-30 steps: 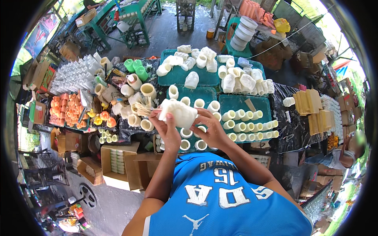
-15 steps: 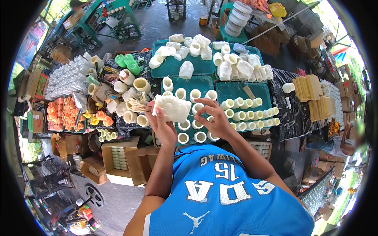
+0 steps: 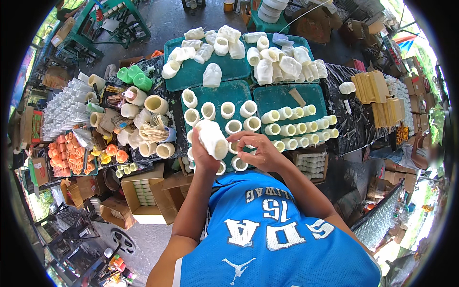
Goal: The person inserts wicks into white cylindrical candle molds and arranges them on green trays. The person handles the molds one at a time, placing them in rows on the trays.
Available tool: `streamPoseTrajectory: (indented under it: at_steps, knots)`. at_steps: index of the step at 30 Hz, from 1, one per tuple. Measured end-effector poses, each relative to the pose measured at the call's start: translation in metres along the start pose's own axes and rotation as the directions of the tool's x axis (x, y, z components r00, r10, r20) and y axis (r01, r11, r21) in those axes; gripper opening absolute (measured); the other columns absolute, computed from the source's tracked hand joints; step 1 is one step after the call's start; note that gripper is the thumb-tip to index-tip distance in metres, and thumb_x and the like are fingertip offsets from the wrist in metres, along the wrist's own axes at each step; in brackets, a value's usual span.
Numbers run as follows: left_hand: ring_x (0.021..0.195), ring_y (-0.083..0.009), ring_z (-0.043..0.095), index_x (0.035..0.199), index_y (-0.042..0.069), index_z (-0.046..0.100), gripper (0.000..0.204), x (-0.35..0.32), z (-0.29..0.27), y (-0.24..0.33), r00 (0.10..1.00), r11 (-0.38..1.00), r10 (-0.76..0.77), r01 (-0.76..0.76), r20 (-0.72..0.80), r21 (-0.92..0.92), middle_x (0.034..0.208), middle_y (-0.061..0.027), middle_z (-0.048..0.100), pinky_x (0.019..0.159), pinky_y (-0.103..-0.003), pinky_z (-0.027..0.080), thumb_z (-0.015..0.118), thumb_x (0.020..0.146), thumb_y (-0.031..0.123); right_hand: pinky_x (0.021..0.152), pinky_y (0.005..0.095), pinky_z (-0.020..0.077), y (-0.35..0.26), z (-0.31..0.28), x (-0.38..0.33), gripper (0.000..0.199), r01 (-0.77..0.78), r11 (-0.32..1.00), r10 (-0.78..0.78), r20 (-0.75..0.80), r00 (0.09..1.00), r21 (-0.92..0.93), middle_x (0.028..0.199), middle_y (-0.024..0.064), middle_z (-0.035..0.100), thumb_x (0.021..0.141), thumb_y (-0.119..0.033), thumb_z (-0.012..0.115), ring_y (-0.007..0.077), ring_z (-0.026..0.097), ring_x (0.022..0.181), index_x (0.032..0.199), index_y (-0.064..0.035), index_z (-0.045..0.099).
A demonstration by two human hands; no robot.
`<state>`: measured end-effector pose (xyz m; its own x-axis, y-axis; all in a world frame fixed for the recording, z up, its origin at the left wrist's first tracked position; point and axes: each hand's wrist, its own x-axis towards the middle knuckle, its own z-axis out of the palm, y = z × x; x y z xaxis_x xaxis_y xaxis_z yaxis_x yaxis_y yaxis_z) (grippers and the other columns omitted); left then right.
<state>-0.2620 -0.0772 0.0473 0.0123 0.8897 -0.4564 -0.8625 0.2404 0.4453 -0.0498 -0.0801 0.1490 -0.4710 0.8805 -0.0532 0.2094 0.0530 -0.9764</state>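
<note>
A cream-white, hollow wax candle shell (image 3: 213,139) with a bumpy outside is gripped in my left hand (image 3: 204,155), its open round end tilted toward me. My right hand (image 3: 260,152) is just right of it, fingers bent and thumb drawn in; the fingertips are by the shell's open end. What they pinch, if anything, is too small to make out. Below and around both hands, several plain cream wax cylinders (image 3: 227,110) stand in loose rows on a green tray (image 3: 239,88). My hands partly cover the nearest ones.
Lumpy white wax shells (image 3: 289,69) fill the far green trays (image 3: 179,85). Shorter cylinders (image 3: 300,128) line the right tray. Orange pieces (image 3: 69,153), white pieces (image 3: 64,112) and a bundle of wicks (image 3: 152,133) lie left. Yellow slabs (image 3: 370,88) are stacked right; an open carton (image 3: 143,191) stands below.
The held shell has turned from sideways to having its open end toward me. My right hand has moved slightly lower. The view has shifted, so the table appears higher and farther left.
</note>
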Motion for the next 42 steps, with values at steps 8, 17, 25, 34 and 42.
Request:
streamPoseTrajectory:
  at_steps: [8,17,25,34,42]
  knots:
    - [0.103,-0.0260,0.072,0.138,0.008,0.062,0.046,0.021,0.004,-0.021,0.942,0.935,-0.292,0.317,0.166,-0.157,0.118,-0.0151,0.072,0.089,-0.040,0.062,0.053,0.116,0.048,0.109,0.0401,0.0534,0.008,-0.015,-0.002,0.006,-0.087,0.990,0.090,-0.024,0.996,0.110,0.135,0.0152,0.075,0.090,-0.002,0.070,0.0264,0.069,0.125,0.089,-0.0002,0.065]
    - [0.112,-0.0289,0.074,0.148,0.007,0.056,0.054,0.047,0.055,-0.055,0.963,0.959,-0.145,0.193,-0.226,0.208,0.129,-0.0137,0.072,0.094,-0.044,0.062,0.042,0.120,0.051,0.101,0.0418,0.0581,0.020,0.002,0.033,0.086,-0.201,0.977,0.211,-0.360,0.909,0.064,0.135,0.0215,0.071,0.095,-0.034,0.086,0.0284,0.069,0.125,0.159,-0.0018,0.039]
    - [0.140,-0.0242,0.057,0.154,0.006,0.051,0.051,0.058,0.040,-0.008,0.972,0.874,0.173,-0.076,-0.161,0.480,0.151,-0.0105,0.060,0.118,-0.046,0.045,0.050,0.118,0.043,0.084,0.0471,0.0634,0.068,-0.026,0.165,0.055,-0.237,0.915,0.029,-0.533,0.845,-0.325,0.103,0.0246,0.080,0.085,-0.032,0.088,0.0440,0.079,0.096,0.123,0.0003,0.065]
    - [0.124,-0.0369,0.063,0.137,0.002,0.064,0.041,0.172,-0.047,0.090,0.809,-0.240,0.450,-0.298,0.378,0.924,0.138,-0.0206,0.063,0.107,-0.049,0.051,0.071,0.101,0.020,0.102,0.0470,0.0600,0.206,0.011,0.306,0.097,-0.587,0.616,0.530,-0.276,0.802,-0.525,0.135,0.0229,0.075,0.078,-0.064,0.091,0.0384,0.075,0.122,0.141,0.0008,0.056]
    - [0.139,-0.0440,0.056,0.140,0.009,0.067,0.046,0.207,-0.060,0.077,0.813,-0.549,0.297,-0.283,0.501,0.786,0.149,-0.0238,0.059,0.115,-0.054,0.048,0.074,0.098,0.026,0.095,0.0513,0.0612,0.169,-0.005,0.298,0.095,-0.554,0.560,0.494,-0.289,0.820,-0.616,0.119,0.0209,0.080,0.087,-0.083,0.070,0.0387,0.078,0.112,0.133,0.0000,0.064]
